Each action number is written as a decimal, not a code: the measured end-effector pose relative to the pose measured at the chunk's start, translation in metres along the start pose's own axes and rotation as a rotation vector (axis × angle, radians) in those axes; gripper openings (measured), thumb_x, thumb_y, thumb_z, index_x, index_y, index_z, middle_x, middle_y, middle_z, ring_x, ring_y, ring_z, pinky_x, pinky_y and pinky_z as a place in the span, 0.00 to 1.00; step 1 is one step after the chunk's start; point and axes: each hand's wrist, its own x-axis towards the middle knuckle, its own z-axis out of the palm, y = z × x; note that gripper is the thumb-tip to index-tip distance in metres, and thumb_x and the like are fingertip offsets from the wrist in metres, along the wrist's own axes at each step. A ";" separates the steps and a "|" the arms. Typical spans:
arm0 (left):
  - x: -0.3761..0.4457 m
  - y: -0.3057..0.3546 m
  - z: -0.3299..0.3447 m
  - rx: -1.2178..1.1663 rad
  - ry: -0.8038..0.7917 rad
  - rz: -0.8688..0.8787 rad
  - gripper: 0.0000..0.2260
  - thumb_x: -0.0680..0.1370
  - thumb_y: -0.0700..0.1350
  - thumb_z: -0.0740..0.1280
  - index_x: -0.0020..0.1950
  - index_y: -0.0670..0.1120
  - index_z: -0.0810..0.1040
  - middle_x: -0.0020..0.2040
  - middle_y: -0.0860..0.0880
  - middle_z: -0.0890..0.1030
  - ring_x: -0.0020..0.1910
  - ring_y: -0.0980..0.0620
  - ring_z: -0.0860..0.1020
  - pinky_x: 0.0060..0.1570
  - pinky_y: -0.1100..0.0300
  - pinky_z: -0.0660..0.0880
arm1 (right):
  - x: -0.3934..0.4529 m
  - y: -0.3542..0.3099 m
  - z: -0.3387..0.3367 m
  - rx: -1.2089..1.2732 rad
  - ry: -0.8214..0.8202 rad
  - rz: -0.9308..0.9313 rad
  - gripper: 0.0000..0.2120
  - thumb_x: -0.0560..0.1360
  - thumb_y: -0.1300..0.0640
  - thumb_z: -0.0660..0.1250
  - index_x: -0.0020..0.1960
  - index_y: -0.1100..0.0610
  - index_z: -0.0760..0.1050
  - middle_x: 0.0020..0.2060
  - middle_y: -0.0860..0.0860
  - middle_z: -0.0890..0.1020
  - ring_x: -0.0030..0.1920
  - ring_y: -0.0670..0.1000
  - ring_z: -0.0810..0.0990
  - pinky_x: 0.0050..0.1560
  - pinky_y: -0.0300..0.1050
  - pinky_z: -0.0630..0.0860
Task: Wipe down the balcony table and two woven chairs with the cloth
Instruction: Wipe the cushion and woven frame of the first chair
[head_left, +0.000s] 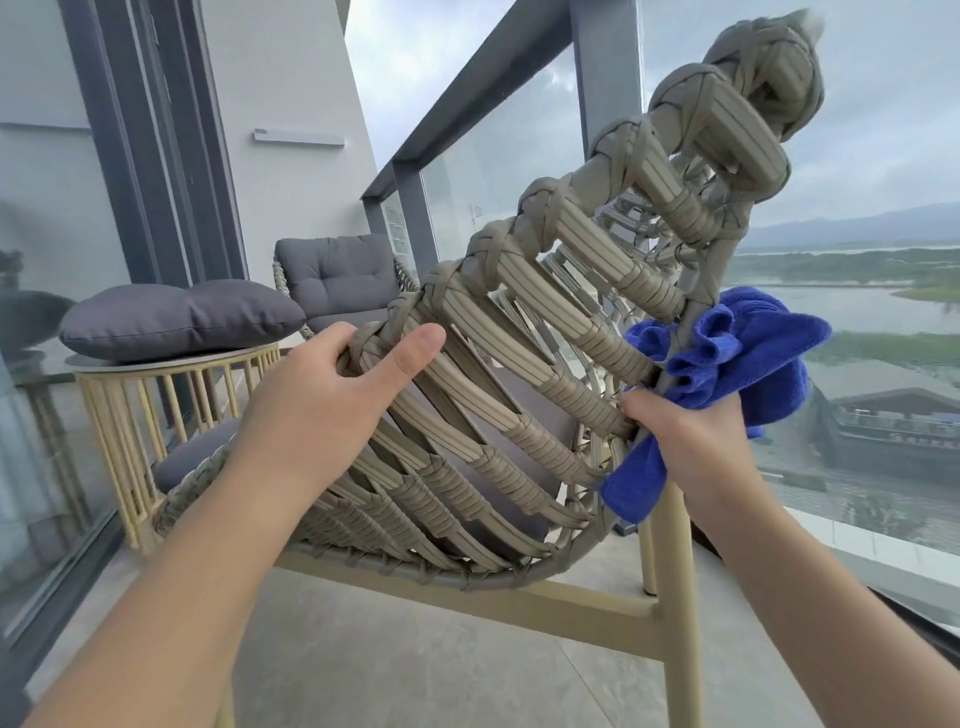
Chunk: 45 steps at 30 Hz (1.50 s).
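two hands work on the near woven chair (519, 332), which fills the view from 7 to 1 o'clock. the left hand (332, 384) curls over the chair's braided rim at centre, thumb laid flat along it. at 3 o'clock the right hand (691, 431) grips the bunched blue cloth (737, 353) around the chair's upright frame bar. the second woven chair (332, 280) sits at 10 o'clock, just beyond the worktop (171, 364), which carries a grey cushion (176, 317).
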 end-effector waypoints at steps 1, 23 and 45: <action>-0.001 0.002 0.001 0.008 0.001 0.004 0.36 0.67 0.83 0.57 0.37 0.49 0.69 0.25 0.56 0.67 0.30 0.54 0.69 0.35 0.53 0.65 | 0.000 -0.001 -0.002 0.006 -0.006 0.005 0.15 0.65 0.61 0.70 0.44 0.68 0.68 0.35 0.53 0.69 0.35 0.48 0.69 0.34 0.43 0.69; -0.013 0.024 0.008 0.161 0.010 0.150 0.36 0.70 0.82 0.50 0.41 0.49 0.73 0.32 0.51 0.77 0.37 0.52 0.76 0.35 0.54 0.68 | 0.019 0.005 -0.035 0.048 -0.049 0.114 0.19 0.61 0.58 0.72 0.45 0.66 0.68 0.38 0.56 0.72 0.41 0.56 0.70 0.43 0.56 0.70; -0.022 0.046 0.011 0.131 -0.061 0.180 0.36 0.66 0.84 0.54 0.37 0.50 0.70 0.32 0.58 0.75 0.34 0.56 0.75 0.33 0.54 0.69 | 0.021 -0.002 -0.066 0.086 -0.067 0.189 0.12 0.62 0.61 0.70 0.45 0.57 0.74 0.41 0.56 0.76 0.42 0.57 0.76 0.46 0.58 0.76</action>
